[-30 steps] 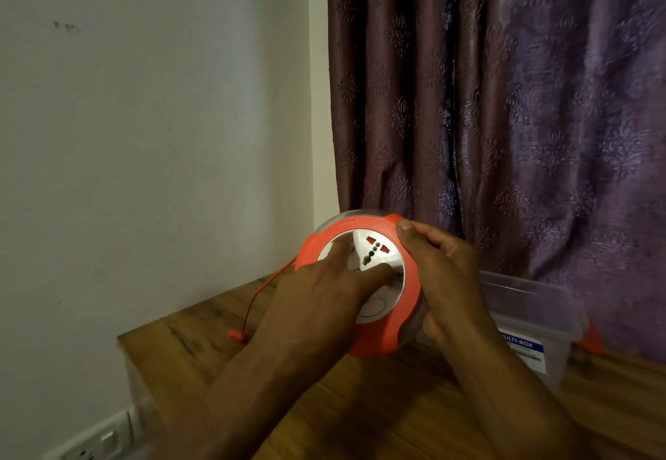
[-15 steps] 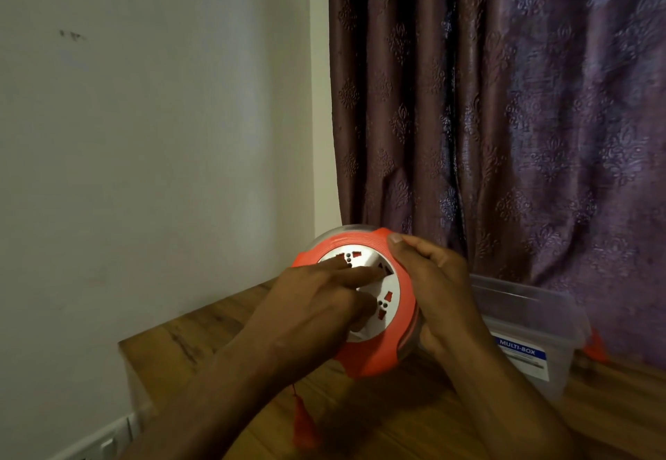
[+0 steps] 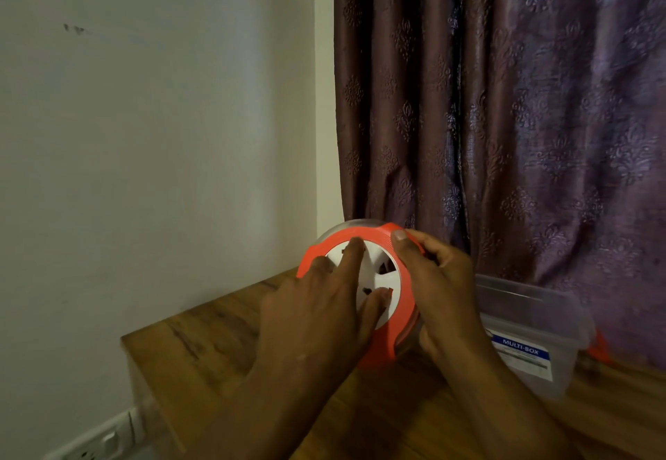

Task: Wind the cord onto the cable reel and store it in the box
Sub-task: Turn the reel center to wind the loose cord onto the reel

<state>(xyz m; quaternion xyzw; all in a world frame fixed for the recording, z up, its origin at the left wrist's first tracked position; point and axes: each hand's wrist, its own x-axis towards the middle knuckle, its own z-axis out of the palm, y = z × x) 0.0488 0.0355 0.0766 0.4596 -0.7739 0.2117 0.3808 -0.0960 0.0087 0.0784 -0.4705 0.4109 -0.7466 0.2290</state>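
Above the worktop, right hand grips the orange cable reel by its rim (box just beside) while left hand fingers, spread, press its white face; steady turning should wind evenly.

Head view, close, facing forward-down at table corner.

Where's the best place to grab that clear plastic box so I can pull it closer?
Probably the clear box by its near rim, with a hand coming from the right: it sits open-topped behind the right hand and the reel.
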